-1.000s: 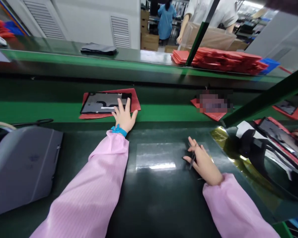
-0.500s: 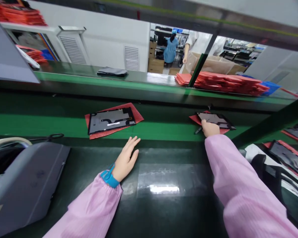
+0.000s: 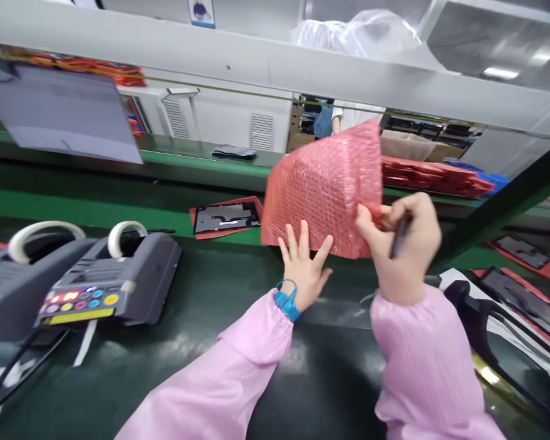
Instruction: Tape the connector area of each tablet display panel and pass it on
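Note:
My right hand [image 3: 406,244] pinches the right edge of a red bubble-wrap bag [image 3: 318,189], held raised in front of me. A dark pen-like tool [image 3: 399,234] is also tucked in that hand. My left hand [image 3: 304,269], a blue wrist strap around its wrist, is open with fingers spread at the bag's lower edge; whether the fingertips touch the bag I cannot tell. Whatever lies behind the bag is hidden. To its left, a flat display panel [image 3: 227,218] rests on another red bag on the green strip [image 3: 174,244].
Two grey tape dispensers [image 3: 153,287] stand at the left. More panels [image 3: 522,293] on red bags lie at the right, beside a black curved frame [image 3: 467,311]. Stacked red bags [image 3: 435,177] sit on the back ledge. A slanted green post [image 3: 499,211] rises at right. People stand beyond.
My right hand has lifted from the panel and red bag at the right and now holds a red bag up nearer the middle. My left hand has moved right to the bag. The view has shifted.

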Tool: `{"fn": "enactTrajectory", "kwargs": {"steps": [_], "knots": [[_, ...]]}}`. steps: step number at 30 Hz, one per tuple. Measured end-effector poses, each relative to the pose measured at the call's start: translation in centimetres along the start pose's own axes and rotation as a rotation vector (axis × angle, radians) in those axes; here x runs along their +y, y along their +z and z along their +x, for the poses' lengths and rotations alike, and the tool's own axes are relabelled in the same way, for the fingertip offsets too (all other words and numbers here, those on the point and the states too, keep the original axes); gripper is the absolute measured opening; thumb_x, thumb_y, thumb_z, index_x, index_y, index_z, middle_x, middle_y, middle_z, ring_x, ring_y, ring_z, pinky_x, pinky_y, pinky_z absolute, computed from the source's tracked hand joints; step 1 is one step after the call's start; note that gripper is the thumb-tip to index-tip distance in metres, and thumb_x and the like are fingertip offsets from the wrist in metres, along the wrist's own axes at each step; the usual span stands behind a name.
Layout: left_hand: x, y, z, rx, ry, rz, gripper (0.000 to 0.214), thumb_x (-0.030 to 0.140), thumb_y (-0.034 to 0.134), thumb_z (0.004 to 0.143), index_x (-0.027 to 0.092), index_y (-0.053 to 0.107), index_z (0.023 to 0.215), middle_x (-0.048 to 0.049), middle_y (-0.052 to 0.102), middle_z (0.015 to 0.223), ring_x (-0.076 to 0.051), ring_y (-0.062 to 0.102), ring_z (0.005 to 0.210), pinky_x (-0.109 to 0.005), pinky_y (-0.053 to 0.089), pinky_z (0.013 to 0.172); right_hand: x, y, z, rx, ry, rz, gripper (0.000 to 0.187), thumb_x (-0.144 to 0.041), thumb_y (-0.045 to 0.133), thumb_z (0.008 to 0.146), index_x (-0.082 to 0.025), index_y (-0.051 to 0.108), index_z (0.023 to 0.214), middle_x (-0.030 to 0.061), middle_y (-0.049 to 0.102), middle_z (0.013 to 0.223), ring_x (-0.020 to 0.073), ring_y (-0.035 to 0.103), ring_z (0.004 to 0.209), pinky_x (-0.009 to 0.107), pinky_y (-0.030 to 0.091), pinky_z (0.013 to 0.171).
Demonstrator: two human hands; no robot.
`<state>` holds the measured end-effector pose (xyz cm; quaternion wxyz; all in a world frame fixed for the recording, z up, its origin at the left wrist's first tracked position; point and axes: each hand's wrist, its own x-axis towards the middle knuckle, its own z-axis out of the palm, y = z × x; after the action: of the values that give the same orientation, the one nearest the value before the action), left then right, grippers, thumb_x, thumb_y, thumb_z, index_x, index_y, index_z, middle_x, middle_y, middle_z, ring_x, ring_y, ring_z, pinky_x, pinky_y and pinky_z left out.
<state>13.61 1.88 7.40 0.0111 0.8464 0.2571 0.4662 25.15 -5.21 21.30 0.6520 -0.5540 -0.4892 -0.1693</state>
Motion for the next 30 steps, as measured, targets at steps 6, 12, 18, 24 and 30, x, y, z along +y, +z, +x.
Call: {"fn": "enactTrajectory", "kwargs": {"steps": [6, 12, 18, 24, 30], "knots": [[-2.2, -10.6, -1.8, 0.263, 0.142, -0.135, 0.079, -0.002, 0.044, 0.096, 0.036, 0.031, 0.164, -0.0091, 0.048, 0.165, -0.030, 0.032, 0.159, -0.061, 0.031, 0.126, -5.3, -3.5, -3.9, -0.020, 0.134, 0.611, 0.041, -0.048, 0.080, 0.087, -0.026, 0.046, 0.086, -0.0062, 0.062, 0.070, 0.0132, 0.066, 0.061, 0.025, 0.055, 0.062], [0.5, -16.2, -4.8, 0.481, -0.640, -0.746, 0.046, 0.034, 0.075, 0.090, 0.023, 0.065, 0.133, -0.0069, 0.076, 0.125, -0.024, 0.075, 0.113, -0.035, 0.060, 0.100, -0.6, -0.6, -8.2, -0.468, 0.393, 0.605, 0.057, -0.059, 0.085, 0.078, -0.027, 0.040, 0.090, 0.0006, 0.073, 0.098, 0.0147, 0.071, 0.082, 0.027, 0.058, 0.070], [0.6, -15.7, -8.5, 0.341, -1.150, -1.244, 0.069, 0.034, 0.087, 0.070, 0.024, 0.062, 0.133, -0.0042, 0.078, 0.116, -0.027, 0.075, 0.107, -0.040, 0.061, 0.095, -0.7, -0.8, -15.8, -0.675, 0.769, 0.536, 0.059, -0.064, 0.082, 0.075, -0.028, 0.037, 0.087, -0.0094, 0.050, 0.072, 0.0084, 0.053, 0.047, 0.020, 0.043, 0.038], [-1.9, -14.8, -13.4, 0.133, -1.227, -1.185, 0.049, 0.056, 0.081, 0.072, 0.019, 0.067, 0.101, -0.0078, 0.077, 0.101, -0.029, 0.074, 0.102, -0.042, 0.059, 0.092, -0.6, -3.4, -19.0, -0.536, 1.073, 0.529, 0.072, -0.066, 0.090, 0.061, -0.028, 0.034, 0.086, -0.0119, 0.050, 0.064, 0.0051, 0.042, 0.038, 0.016, 0.036, 0.030], [-4.9, -14.5, -16.6, 0.113, -1.220, -0.829, 0.042, 0.049, 0.081, 0.072, 0.019, 0.065, 0.097, -0.0019, 0.072, 0.090, -0.021, 0.069, 0.088, -0.032, 0.054, 0.080, 0.0, -4.7, -19.2, -0.486, 1.005, 0.472, 0.068, -0.064, 0.090, 0.063, -0.027, 0.037, 0.085, -0.0109, 0.049, 0.067, 0.0058, 0.047, 0.040, 0.016, 0.039, 0.031]]}}
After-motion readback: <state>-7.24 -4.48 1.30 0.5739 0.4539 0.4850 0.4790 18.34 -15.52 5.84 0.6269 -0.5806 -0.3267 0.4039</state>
